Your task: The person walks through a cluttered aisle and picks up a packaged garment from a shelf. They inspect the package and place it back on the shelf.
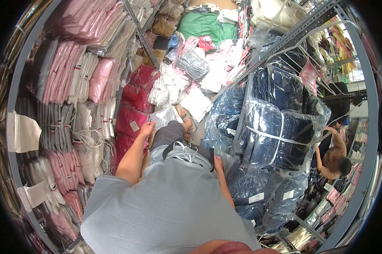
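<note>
I look straight down my grey shirt in a narrow aisle between clothing racks. My left hand point(147, 127) reaches forward to the left shelf and touches a clear bag of red folded garments point(131, 120) with a small tag on it. My right hand point(218, 163) hangs by my hip, pressed against clear plastic bundles of dark navy garments point(270, 134); its fingers are mostly hidden. My foot in a sandal point(186, 125) stands among bagged clothes on the floor.
Left shelves hold stacked bags of pink point(60, 72), grey and white garments. Loose white and pink bags point(186, 84) and a green sack point(203, 25) cover the floor ahead. Another person point(332, 158) bends at a rack on the right.
</note>
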`<state>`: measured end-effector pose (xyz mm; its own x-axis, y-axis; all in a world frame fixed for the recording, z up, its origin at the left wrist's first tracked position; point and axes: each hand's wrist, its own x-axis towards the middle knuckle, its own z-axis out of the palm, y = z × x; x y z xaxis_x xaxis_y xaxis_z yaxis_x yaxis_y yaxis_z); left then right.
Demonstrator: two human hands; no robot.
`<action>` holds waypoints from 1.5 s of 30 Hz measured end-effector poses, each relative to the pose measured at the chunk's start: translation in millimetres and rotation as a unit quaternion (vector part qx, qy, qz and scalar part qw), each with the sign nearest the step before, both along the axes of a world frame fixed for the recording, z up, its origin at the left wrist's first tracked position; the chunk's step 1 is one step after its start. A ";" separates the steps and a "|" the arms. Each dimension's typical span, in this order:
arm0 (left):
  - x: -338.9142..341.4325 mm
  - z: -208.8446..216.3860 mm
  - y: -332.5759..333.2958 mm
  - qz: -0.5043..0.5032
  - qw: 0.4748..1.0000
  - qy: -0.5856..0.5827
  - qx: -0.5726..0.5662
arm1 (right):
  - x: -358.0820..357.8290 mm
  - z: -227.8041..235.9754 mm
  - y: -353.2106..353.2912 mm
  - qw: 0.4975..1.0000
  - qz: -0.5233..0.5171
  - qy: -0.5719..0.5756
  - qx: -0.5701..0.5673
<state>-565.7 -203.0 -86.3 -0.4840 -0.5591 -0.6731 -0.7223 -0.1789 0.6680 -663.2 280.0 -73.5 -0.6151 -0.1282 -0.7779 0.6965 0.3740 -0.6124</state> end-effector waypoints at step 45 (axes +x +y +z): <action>-85.8 -51.9 -128.3 -0.005 0.999 -0.020 0.047 | -233.1 34.9 -153.6 0.994 0.004 0.062 0.088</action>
<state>-651.5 -331.3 -138.2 -0.4598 -0.4878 -0.7420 -0.7506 -0.2331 0.6183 -896.3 126.3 -38.6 -0.7066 -0.0012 -0.7076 0.6170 0.4884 -0.6171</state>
